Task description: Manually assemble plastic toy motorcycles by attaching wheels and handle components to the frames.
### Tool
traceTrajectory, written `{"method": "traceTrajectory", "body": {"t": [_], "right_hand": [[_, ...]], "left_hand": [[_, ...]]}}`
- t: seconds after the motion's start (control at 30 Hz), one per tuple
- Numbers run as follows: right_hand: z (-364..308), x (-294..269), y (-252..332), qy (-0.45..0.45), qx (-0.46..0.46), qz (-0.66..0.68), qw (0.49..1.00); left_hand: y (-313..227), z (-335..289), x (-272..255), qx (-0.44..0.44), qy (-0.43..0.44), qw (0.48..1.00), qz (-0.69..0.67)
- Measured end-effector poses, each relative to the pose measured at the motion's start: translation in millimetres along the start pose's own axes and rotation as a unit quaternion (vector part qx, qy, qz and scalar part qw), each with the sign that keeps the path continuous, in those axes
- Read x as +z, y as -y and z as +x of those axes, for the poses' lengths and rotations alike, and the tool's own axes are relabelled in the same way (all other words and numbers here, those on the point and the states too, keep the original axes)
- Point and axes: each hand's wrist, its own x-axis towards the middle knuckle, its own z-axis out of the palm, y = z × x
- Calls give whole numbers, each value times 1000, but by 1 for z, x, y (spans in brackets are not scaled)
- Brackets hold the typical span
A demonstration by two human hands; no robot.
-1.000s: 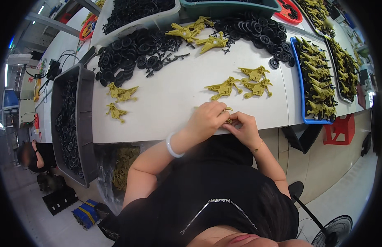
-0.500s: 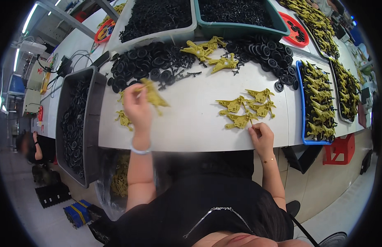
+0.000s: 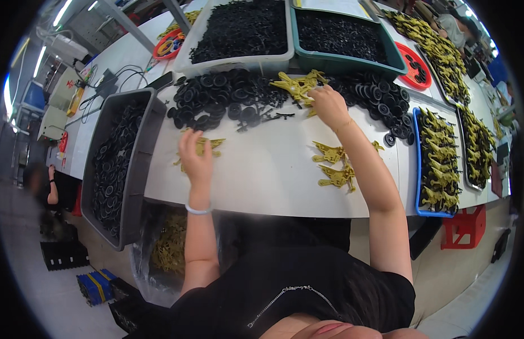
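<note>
My left hand [image 3: 196, 157] is over yellow-green plastic parts [image 3: 216, 142] on the left of the white table. Its fingers are bent but apart, with the thumb away from them, and the parts lie under and beyond the fingertips. Across the table, my right hand [image 3: 331, 107] reaches to a small heap of yellow-green plastic parts [image 3: 298, 86] at the back middle. Its fingers close on one of them, partly hidden by the hand. Beneath my right forearm, several more yellow-green parts [image 3: 335, 176] lie in a cluster, some covered by the arm.
Black wheels [image 3: 214, 93] and small black pieces are heaped along the back. Behind stand a whitish tub [image 3: 233, 63] and a green tub [image 3: 352, 65]. A grey bin [image 3: 138, 147] of wheels is at left; a blue tray [image 3: 418, 169] with rows of yellow-and-black assemblies is at right.
My right hand has moved from the near right cluster to the heap at the back. My left hand has lowered toward the left parts; the part it carried now lies among them.
</note>
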Motion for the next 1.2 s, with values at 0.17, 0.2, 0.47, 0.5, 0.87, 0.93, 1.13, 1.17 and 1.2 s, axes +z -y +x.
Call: {"method": "traceTrajectory", "body": {"t": [0.17, 0.2, 0.47, 0.5, 0.87, 0.93, 1.13, 1.17, 1.2], "right_hand": [[15, 0, -3, 125, 16, -10, 992], [11, -8, -2, 130, 15, -9, 991], [-88, -58, 85, -94, -44, 262, 959], [-113, -41, 88, -99, -108, 188, 971], [-164, -29, 137, -76, 122, 208, 968], [-165, -24, 137, -54, 151, 215, 963], [-166, -2, 150, -8, 163, 201, 966], [-166, -2, 150, -8, 160, 208, 965], [-168, -1, 148, -16, 166, 194, 967]], "left_hand": [[-11, -37, -20, -14, 60, 997, -56], [-14, -39, -24, -19, 62, 996, -55], [-105, -29, -18, 55, 113, 967, -224], [-119, -26, -14, 38, 154, 953, -257], [-105, -60, 17, 60, 343, 915, -204], [-122, -51, 15, 122, 319, 919, -198], [-115, -57, 38, 247, 340, 890, -178], [-114, -54, 41, 245, 341, 891, -172], [-115, -52, 43, 244, 278, 903, -219]]}}
